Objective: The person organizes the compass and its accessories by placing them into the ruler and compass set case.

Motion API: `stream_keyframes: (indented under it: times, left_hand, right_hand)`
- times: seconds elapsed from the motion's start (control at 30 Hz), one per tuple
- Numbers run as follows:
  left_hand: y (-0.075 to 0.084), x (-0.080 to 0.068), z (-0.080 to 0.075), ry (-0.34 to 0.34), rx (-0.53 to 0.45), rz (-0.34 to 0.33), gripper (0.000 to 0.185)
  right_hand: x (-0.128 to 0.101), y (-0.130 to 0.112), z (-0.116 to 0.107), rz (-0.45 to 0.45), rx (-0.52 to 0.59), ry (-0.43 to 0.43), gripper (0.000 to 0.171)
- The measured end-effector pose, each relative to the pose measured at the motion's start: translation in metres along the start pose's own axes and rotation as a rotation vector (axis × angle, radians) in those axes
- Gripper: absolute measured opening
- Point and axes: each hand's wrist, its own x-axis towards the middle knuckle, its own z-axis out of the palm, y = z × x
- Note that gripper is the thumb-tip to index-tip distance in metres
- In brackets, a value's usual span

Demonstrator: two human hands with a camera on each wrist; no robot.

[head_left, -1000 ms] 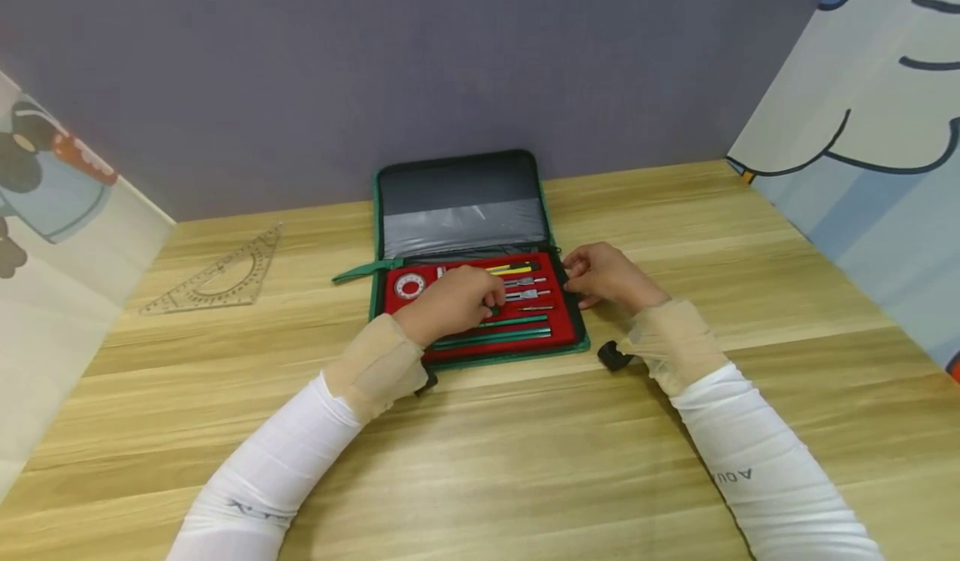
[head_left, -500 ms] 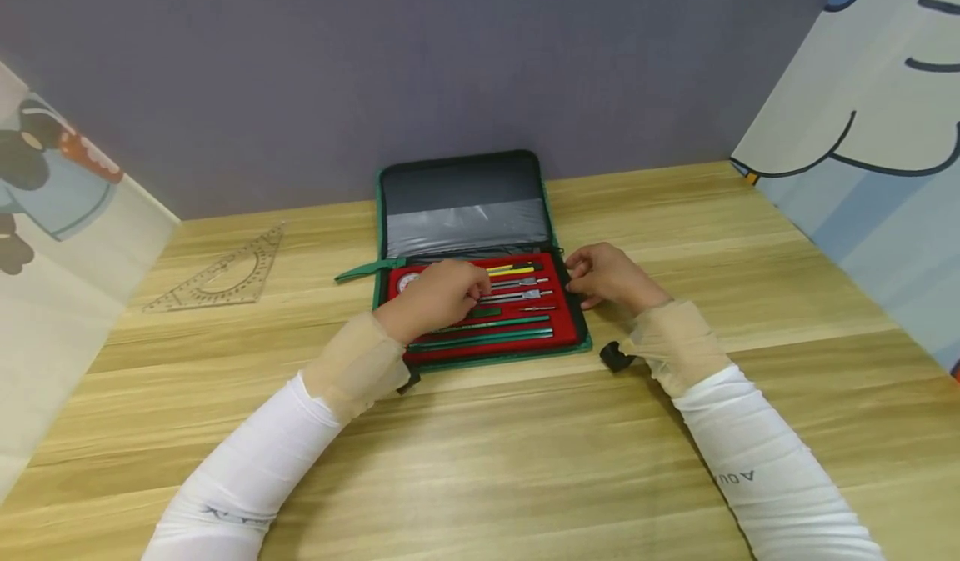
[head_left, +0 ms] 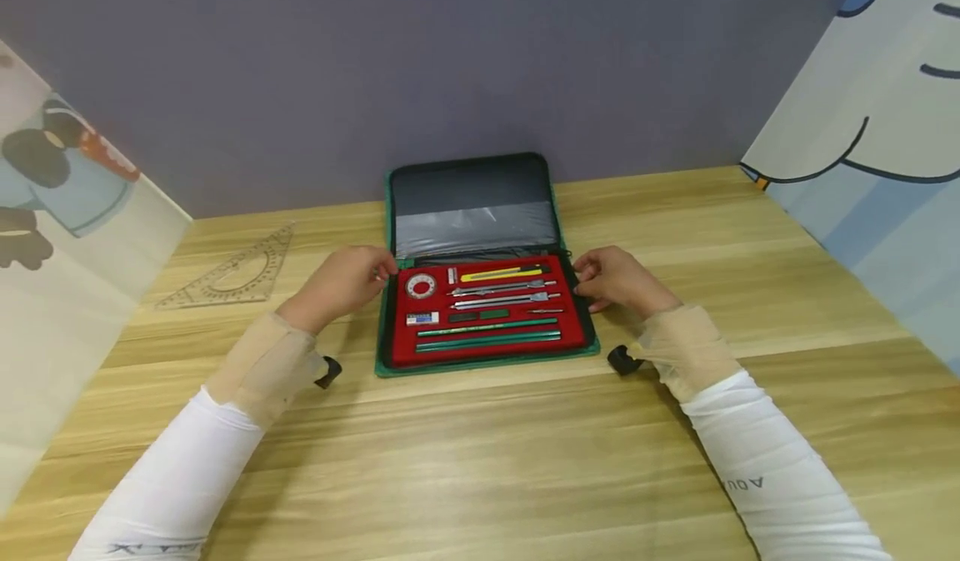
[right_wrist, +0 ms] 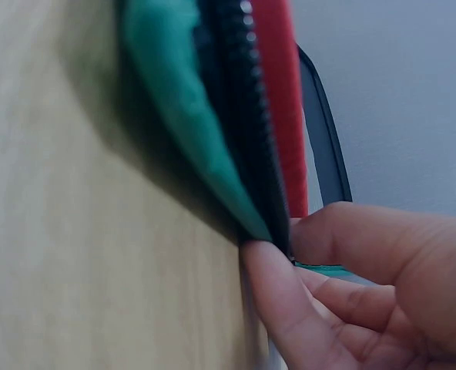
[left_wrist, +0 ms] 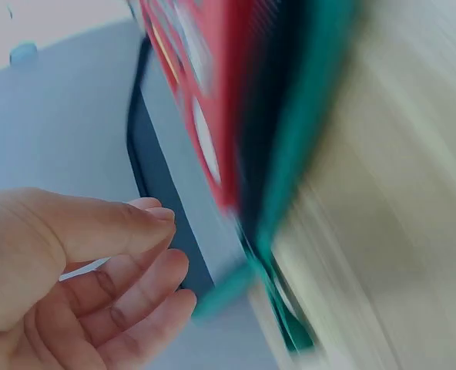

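Note:
A green zippered drawing-set case (head_left: pixel 487 369) lies unfolded on the table, its dark lid (head_left: pixel 472 190) tilted up behind. Its red tray holds compasses (head_left: pixel 506 301), a yellow cutter (head_left: pixel 501 274), an eraser (head_left: pixel 422 318), a round white-rimmed piece (head_left: pixel 421 286) and green pencils (head_left: pixel 487 340). My left hand (head_left: pixel 348 282) hovers by the case's back left corner. In the left wrist view its fingers curve loosely with nothing between them, near a green strap (left_wrist: pixel 228 289). My right hand (head_left: pixel 617 279) pinches the zippered right edge (right_wrist: pixel 251 131) between thumb and fingers.
A clear set square (head_left: pixel 232 273) with a protractor scale lies on the wooden table (head_left: pixel 480 461) to the left. A grey-purple panel (head_left: pixel 480 61) rises behind the case, with cartoon-printed walls at both sides.
My left hand has left the tray and moved left to the case's left edge, uncovering the round piece and the eraser. My right hand has stayed on the right edge.

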Motion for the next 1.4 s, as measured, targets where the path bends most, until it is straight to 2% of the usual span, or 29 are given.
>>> stream_keyframes:
  times: [0.23,0.37,0.53,0.67,0.77,0.97,1.13,1.3,1.4]
  left_hand:
    - [-0.069,-0.033,-0.024,0.005,-0.032,-0.154,0.021]
    - [-0.110,-0.048,-0.035,0.041,-0.024,-0.252,0.022]
    - [-0.149,-0.061,-0.037,0.086,-0.026,-0.360,0.022]
    - [-0.171,-0.063,-0.033,0.104,-0.014,-0.395,0.024]
    - [-0.182,-0.064,-0.028,0.098,-0.006,-0.403,0.031]
    - [-0.197,-0.071,-0.024,-0.002,0.045,-0.425,0.048]
    - [-0.201,-0.076,-0.024,-0.009,0.052,-0.433,0.041]
    - [-0.197,-0.075,-0.023,0.000,0.027,-0.444,0.036]
    - [-0.194,-0.074,-0.025,-0.026,0.018,-0.443,0.035]
  right_hand:
    - [-0.001,0.003,-0.002,-0.047,0.019,0.004,0.041]
    - [0.000,0.005,-0.003,-0.042,0.015,-0.001,0.041]
    - [0.001,0.010,-0.006,-0.007,-0.024,0.002,0.042]
    - [0.000,0.011,-0.008,-0.002,-0.030,0.003,0.043]
    - [-0.001,0.013,-0.009,-0.002,-0.031,0.004,0.043]
    - [-0.006,0.018,-0.010,0.013,-0.050,-0.002,0.042]
    - [-0.012,0.020,-0.013,0.018,-0.059,-0.007,0.044]
    - [-0.017,0.020,-0.017,0.011,-0.062,-0.010,0.044]
    - [-0.018,0.021,-0.018,0.002,-0.062,-0.013,0.044]
